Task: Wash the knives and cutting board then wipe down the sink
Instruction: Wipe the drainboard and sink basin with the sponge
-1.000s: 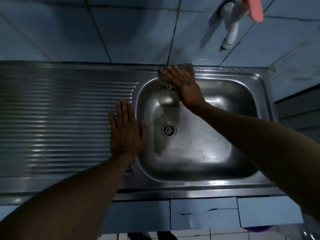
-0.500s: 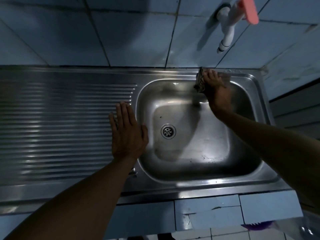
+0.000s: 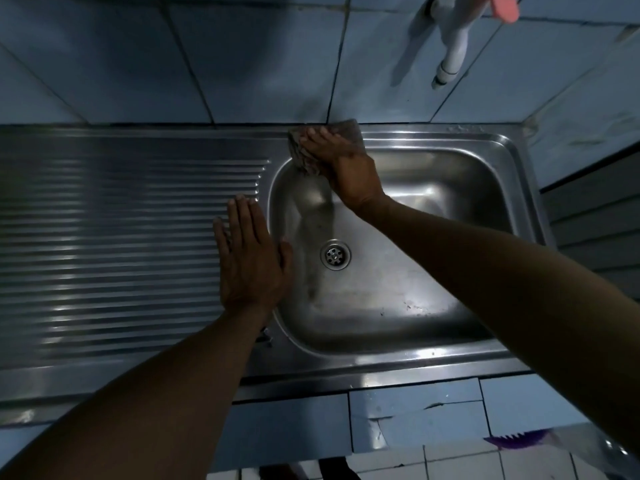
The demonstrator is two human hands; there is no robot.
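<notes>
The right hand (image 3: 341, 164) lies flat on a grey-brown cloth (image 3: 304, 152), fingers spread and pressing it against the far-left corner of the steel sink (image 3: 495, 174), where the rim curves down into the basin. Part of the cloth shows past the fingertips on the rim by the wall, and a fold of it hangs just inside the bowl. The left hand (image 3: 251, 259) rests palm-down, fingers straight and together and gripping nothing, on the narrow strip between the ribbed drainboard (image 3: 121, 244) and the basin's left edge, with the thumb reaching toward the bowl. Both forearms stretch in from the near side, the right one crossing over the basin's near-right part. The round drain (image 3: 335, 253) sits in the bottom of the bowl, just right of the left hand, with a few dark specks on the steel near it. A white tap (image 3: 452, 46) with a pink handle (image 3: 504, 6) sticks out from the blue tiled wall (image 3: 242, 57) above the sink's right half. No knives or cutting board can be seen from here
</notes>
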